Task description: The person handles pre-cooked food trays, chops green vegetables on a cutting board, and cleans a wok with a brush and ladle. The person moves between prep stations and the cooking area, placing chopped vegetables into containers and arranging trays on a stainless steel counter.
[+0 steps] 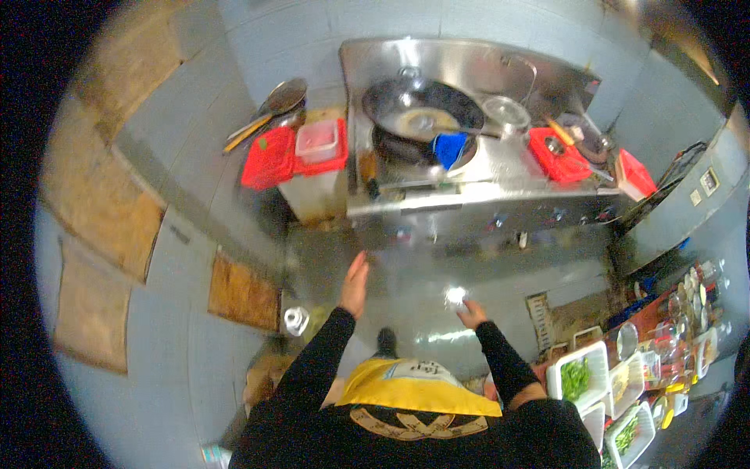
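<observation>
My left hand (354, 285) is raised over the floor in front of the cooking range, its fingers extended and holding nothing. To the right, my right hand (472, 315) hangs above the wet floor with fingers apart and nothing visible in it. Both are clear of any object. Beyond them, a large wok (463, 105) sits on the stainless steel range (504, 170), with a light liquid or residue in its bottom. A blue cloth (449, 150) is draped at the wok's handle. Part of a yellow apron (410, 387) shows below my hands.
Red containers (269, 161) and a strainer (286, 96) stand left of the range. Another red container (556, 157) is at its right. Trays of chopped greens (575, 378) and several bottles crowd the lower right. Brown boards (246, 291) lean or hang along the left wall.
</observation>
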The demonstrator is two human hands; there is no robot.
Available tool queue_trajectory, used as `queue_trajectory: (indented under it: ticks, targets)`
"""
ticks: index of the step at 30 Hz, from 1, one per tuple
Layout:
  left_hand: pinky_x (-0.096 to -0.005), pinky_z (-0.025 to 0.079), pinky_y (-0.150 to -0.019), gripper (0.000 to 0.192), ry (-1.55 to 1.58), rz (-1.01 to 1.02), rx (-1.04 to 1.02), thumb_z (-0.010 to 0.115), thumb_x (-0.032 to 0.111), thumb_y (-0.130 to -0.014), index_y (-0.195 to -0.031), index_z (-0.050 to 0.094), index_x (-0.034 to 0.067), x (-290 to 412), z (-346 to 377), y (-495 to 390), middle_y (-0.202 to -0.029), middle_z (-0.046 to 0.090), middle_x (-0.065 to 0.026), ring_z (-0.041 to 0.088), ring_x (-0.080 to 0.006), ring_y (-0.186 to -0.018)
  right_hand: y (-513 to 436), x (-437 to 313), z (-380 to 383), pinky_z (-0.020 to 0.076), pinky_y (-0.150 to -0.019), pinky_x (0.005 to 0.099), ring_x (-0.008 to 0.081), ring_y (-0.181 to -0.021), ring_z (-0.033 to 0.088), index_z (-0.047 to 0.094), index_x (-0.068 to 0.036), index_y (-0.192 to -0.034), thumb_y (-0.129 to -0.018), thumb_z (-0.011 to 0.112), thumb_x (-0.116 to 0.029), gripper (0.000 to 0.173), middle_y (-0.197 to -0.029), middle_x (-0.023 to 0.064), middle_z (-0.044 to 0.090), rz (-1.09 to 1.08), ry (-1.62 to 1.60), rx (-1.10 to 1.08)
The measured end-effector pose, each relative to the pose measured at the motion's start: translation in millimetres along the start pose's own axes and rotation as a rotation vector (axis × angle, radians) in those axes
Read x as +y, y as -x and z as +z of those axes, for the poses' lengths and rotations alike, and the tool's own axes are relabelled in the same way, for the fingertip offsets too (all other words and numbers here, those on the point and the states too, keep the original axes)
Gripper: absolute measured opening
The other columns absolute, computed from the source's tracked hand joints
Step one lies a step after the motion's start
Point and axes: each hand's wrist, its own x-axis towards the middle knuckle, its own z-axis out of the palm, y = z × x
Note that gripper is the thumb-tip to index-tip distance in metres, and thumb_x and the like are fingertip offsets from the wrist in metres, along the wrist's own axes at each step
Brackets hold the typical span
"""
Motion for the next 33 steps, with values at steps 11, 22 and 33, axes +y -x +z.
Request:
queue_trajectory:
  ticks: [11,22,33]
  targets:
    - [-0.0478,0.032,-0.111,0.067,0.302,-0.582,-0.141,0.048,0.042,-0.098,-0.149,0.026,0.004,-35,-15,-173,-0.152,0.028,-0.0183,0.033,-0.037,-0.138,-13,173,-73,0.0499,-0.092,0.038,0.0292,-0.112,0.06,0.055,0.0,-0.129,-0.086,0.061,-0.031,0.053,-0.121,0.0185,0.062,0.715,-0.634,0.314]
    - [-0.0489,0.04,-0.106,0.045,0.455,-0.314,-0.28,0.055,0.042,-0.094,-0.115,0.052,0.002,54,220,-354,-0.133,0.048,-0.0245,0.05,-0.0371,-0.122,-192,305,-471,0.0446,-0.101,0.0418,0.0364,-0.116,0.054,0.059,0.0,-0.121,-0.08,0.064,-0.029,0.05,-0.122,0.023,0.058,0.306,0.304,0.681]
    - [-0.0537,0.044,-0.102,0.043,0.797,-0.233,0.383,0.059,0.032,-0.093,-0.113,0.051,-0.004,74,301,-459,-0.117,0.058,-0.0209,0.055,-0.0378,-0.114,-329,475,-689,0.0472,-0.091,0.045,0.0314,-0.106,0.062,0.062,-0.009,-0.115,-0.09,0.051,-0.022,0.03,-0.108,0.0149,0.067,0.569,0.667,0.385]
